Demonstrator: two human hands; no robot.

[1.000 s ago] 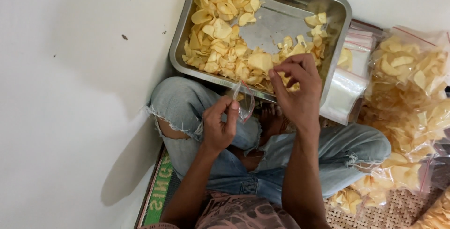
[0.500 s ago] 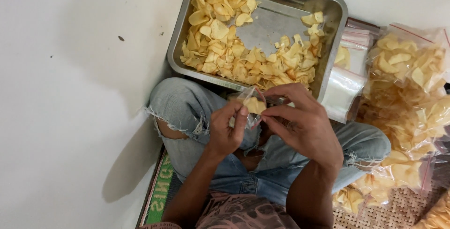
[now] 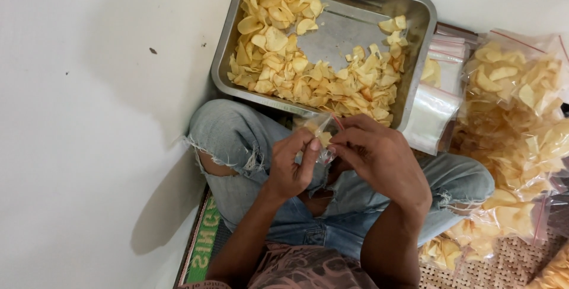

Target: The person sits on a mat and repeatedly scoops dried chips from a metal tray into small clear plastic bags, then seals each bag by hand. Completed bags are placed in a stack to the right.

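tray (image 3: 415, 64) ahead, filled bags (image 3: 521, 117) right; left open

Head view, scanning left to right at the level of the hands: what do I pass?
White wall → torn jeans knee → left hand → small clear bag of chips → right hand → filled chip bags.

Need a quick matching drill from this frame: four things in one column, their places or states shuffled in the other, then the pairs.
1. small clear bag
2. metal tray
3. empty clear bags
4. filled chip bags

a. stacked beside the tray's right wall
b. piled at far right
c. pinched between left hand and right hand
d. on the floor ahead of the knees, partly full of chips

Pairs: 1-c, 2-d, 3-a, 4-b
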